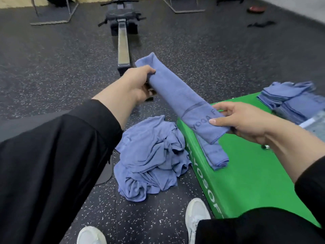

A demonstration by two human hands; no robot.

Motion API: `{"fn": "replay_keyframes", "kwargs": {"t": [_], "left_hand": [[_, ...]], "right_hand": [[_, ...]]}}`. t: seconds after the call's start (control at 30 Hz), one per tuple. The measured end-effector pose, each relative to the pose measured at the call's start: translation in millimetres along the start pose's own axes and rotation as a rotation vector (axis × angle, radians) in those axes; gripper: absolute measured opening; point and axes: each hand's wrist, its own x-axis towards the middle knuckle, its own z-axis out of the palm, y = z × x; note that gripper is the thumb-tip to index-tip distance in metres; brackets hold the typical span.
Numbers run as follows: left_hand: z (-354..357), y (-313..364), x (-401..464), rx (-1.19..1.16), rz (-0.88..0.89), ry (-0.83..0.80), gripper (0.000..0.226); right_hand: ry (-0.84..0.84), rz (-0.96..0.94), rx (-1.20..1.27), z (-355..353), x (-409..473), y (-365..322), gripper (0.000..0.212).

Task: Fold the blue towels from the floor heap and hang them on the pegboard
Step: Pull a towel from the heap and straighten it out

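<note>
Left hand (136,81) and right hand (246,120), fingers curled round opposite ends, hold a folded blue towel (179,97) above the floor heap (151,159) and green box (246,173).

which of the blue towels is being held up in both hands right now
The long folded towel, gripped by the left hand and right hand. The heap lies on the floor.

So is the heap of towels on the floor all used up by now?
No, a crumpled heap of blue towels lies on the floor beside the green box.
</note>
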Motion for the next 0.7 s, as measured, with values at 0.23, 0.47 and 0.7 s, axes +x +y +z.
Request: {"fn": "replay_keyframes", "kwargs": {"t": [0.23,0.47,0.7], "left_hand": [[77.3,-68.9,53.6,0.139,-0.053,0.009,0.015],[120.9,-153.0,101.3,0.279,-0.118,-0.049,0.018],[147.5,-203.0,152.9,0.321,-0.178,-0.1,0.026]], "right_hand": [[0.19,0.084,0.02,-39.2,11.2,77.3,0.035],[0.283,0.206,-0.077,-44.7,30.3,167.0,0.042],[0.367,0.237,-0.17,-54.2,63.8,210.6,0.053]]}}
